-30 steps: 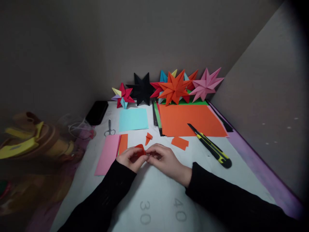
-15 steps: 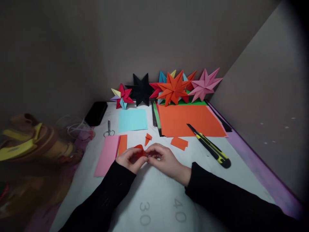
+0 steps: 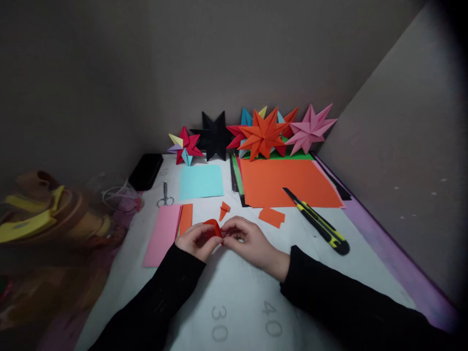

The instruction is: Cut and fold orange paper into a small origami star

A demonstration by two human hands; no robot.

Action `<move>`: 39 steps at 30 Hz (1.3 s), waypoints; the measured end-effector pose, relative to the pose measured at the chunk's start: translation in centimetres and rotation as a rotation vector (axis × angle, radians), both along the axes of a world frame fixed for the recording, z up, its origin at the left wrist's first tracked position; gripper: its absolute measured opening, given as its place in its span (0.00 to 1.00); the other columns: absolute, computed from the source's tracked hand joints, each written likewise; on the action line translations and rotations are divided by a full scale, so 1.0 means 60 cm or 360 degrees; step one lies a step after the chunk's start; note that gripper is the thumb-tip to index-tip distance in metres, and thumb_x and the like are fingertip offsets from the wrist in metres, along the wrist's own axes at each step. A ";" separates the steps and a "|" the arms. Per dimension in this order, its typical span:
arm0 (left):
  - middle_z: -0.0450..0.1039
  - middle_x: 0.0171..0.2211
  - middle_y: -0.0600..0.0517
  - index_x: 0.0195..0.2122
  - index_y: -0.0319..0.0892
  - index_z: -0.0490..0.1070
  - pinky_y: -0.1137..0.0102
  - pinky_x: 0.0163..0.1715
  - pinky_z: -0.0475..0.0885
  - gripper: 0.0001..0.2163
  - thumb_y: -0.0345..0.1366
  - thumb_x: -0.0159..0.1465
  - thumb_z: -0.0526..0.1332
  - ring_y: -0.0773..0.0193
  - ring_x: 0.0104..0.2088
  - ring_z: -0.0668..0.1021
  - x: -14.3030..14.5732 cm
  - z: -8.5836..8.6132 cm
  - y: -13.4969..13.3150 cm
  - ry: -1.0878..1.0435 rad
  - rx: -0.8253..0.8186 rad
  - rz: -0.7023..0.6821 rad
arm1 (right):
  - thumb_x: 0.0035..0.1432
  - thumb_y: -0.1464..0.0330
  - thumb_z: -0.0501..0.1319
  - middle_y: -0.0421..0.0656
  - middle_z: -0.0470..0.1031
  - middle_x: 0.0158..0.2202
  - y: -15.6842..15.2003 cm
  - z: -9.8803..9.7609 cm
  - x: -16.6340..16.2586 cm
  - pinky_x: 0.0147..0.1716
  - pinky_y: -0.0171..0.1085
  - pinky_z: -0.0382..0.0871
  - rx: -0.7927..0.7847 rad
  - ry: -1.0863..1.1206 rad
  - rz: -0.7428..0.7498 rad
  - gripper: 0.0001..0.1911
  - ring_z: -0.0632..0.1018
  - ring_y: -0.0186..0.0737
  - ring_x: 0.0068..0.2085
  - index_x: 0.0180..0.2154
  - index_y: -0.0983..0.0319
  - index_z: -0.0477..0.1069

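Note:
My left hand (image 3: pixel 196 241) and my right hand (image 3: pixel 248 242) meet over the white mat, fingertips pinched together on a small piece of orange-red paper (image 3: pixel 212 226) that curls up between them. Both sleeves are black. Just beyond the hands lie a small folded orange scrap (image 3: pixel 224 209) and a flat orange offcut (image 3: pixel 271 216). To the left of my left hand lie a pink strip (image 3: pixel 163 234) and an orange strip (image 3: pixel 186 218).
A yellow-and-black utility knife (image 3: pixel 316 221) lies to the right on a stack of orange sheets (image 3: pixel 285 183). Small scissors (image 3: pixel 165 195), a light blue square (image 3: pixel 201 181) and a black phone (image 3: pixel 145 170) lie further back. Paper stars (image 3: pixel 262 132) lean against the wall.
The hands stay in place; the curled paper edge between the fingers has shifted slightly. The view has barely moved.

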State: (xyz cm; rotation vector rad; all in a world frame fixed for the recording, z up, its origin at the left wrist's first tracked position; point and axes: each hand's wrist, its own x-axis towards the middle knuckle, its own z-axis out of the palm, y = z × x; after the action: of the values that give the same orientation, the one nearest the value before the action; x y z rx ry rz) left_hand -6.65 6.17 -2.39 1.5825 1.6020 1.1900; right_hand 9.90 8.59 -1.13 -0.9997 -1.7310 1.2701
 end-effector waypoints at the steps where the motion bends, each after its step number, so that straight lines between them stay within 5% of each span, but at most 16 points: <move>1: 0.76 0.34 0.48 0.32 0.42 0.74 0.65 0.35 0.75 0.11 0.40 0.49 0.65 0.62 0.32 0.78 0.000 -0.001 0.000 -0.0006 0.0004 -0.0005 | 0.49 0.75 0.58 0.42 0.70 0.35 0.000 0.000 0.000 0.33 0.35 0.69 -0.0002 0.0003 0.0004 0.09 0.72 0.34 0.33 0.36 0.61 0.67; 22: 0.74 0.35 0.47 0.31 0.41 0.72 0.64 0.33 0.76 0.12 0.41 0.47 0.66 0.62 0.32 0.77 0.010 0.011 -0.003 0.0053 -0.0004 -0.0034 | 0.49 0.77 0.57 0.41 0.69 0.35 0.000 0.002 -0.001 0.33 0.33 0.68 0.0105 -0.0019 0.0048 0.10 0.72 0.33 0.34 0.35 0.61 0.67; 39: 0.75 0.29 0.48 0.26 0.40 0.73 0.70 0.28 0.72 0.08 0.39 0.54 0.59 0.65 0.27 0.76 0.001 -0.001 0.002 0.0074 0.0059 -0.0012 | 0.48 0.71 0.61 0.42 0.69 0.37 -0.005 0.003 -0.004 0.33 0.36 0.68 -0.0076 0.0090 0.0052 0.14 0.72 0.35 0.35 0.40 0.60 0.65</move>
State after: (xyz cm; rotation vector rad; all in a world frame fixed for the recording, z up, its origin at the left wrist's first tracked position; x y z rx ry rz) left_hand -6.57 6.28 -2.43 1.6494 1.6101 1.1935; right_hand 9.64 8.28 -0.94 -0.9572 -1.6867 1.3535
